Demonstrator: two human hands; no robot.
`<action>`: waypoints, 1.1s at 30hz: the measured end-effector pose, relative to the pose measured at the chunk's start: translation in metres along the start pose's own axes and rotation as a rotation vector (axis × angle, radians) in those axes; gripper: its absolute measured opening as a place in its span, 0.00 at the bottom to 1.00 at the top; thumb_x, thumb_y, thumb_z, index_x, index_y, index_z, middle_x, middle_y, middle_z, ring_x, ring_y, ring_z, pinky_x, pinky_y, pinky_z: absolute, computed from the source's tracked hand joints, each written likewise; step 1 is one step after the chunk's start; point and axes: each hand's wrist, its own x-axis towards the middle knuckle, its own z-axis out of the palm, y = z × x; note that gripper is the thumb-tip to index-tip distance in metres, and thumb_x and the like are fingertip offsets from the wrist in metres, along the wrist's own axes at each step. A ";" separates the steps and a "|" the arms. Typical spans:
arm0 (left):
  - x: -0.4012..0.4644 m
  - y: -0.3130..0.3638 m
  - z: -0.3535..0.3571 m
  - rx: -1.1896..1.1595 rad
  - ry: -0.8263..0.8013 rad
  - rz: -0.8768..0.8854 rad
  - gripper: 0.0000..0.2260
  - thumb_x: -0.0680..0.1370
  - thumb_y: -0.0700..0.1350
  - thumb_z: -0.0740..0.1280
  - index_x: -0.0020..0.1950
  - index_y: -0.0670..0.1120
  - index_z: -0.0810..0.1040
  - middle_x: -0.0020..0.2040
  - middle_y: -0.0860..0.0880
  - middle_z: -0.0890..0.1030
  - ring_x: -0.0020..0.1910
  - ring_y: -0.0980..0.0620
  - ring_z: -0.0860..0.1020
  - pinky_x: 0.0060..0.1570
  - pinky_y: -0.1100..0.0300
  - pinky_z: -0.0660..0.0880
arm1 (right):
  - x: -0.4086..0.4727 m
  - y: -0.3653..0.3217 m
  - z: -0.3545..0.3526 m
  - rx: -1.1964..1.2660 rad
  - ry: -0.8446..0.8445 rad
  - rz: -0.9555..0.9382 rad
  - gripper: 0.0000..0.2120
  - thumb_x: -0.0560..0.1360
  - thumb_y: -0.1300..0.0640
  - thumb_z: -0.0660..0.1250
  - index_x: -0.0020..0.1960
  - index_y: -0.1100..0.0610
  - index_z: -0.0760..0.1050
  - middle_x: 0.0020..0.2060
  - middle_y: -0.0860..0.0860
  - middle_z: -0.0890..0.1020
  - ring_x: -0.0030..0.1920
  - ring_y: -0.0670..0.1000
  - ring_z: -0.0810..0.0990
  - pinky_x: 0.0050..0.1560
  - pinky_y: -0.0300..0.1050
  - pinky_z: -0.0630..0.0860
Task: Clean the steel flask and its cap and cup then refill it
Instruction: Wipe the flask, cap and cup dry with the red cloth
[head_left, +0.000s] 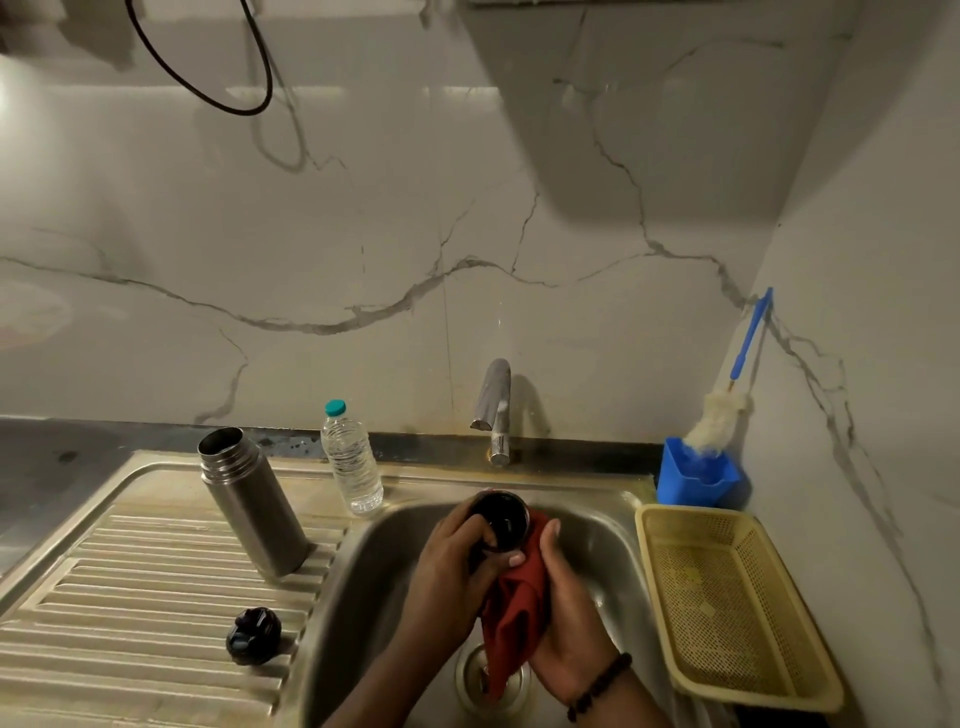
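Above the steel sink (597, 525), my left hand (457, 556) gripped the dark round cup (501, 522); my right hand (566, 613) clutched the red cloth (519, 597), best pressed firmly around it

Grey-veined marble wall (467, 234) rises behind a steel sink (363, 571) and dark countertop (52, 467), dimly lit.

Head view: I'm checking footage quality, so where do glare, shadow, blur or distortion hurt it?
Head view: dim, warm light; glare on the glossy marble wall at upper left; a broad shadow at upper right; wide-angle bending tilts the open steel flask; the left hand and right hand, holding the black cup and red cloth, look slightly soft.
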 end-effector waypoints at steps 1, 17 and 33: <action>-0.001 -0.001 -0.001 -0.027 -0.004 -0.004 0.07 0.74 0.59 0.69 0.42 0.62 0.71 0.59 0.62 0.78 0.59 0.60 0.76 0.55 0.63 0.74 | 0.002 0.000 -0.003 -0.038 0.014 -0.001 0.30 0.75 0.37 0.59 0.65 0.59 0.75 0.58 0.64 0.81 0.60 0.64 0.79 0.66 0.62 0.71; -0.025 -0.016 0.019 0.126 -0.093 0.017 0.10 0.71 0.68 0.65 0.45 0.64 0.72 0.75 0.73 0.61 0.78 0.67 0.46 0.72 0.65 0.46 | 0.016 -0.008 -0.031 -0.101 -0.031 0.015 0.28 0.67 0.43 0.73 0.57 0.63 0.79 0.52 0.65 0.82 0.51 0.62 0.82 0.46 0.54 0.81; -0.078 -0.055 -0.032 -0.049 0.192 -0.237 0.13 0.70 0.50 0.79 0.41 0.57 0.74 0.47 0.58 0.78 0.46 0.55 0.79 0.44 0.63 0.75 | 0.037 0.043 -0.062 0.035 -0.267 0.027 0.40 0.78 0.32 0.50 0.76 0.62 0.57 0.76 0.62 0.56 0.74 0.60 0.63 0.73 0.60 0.62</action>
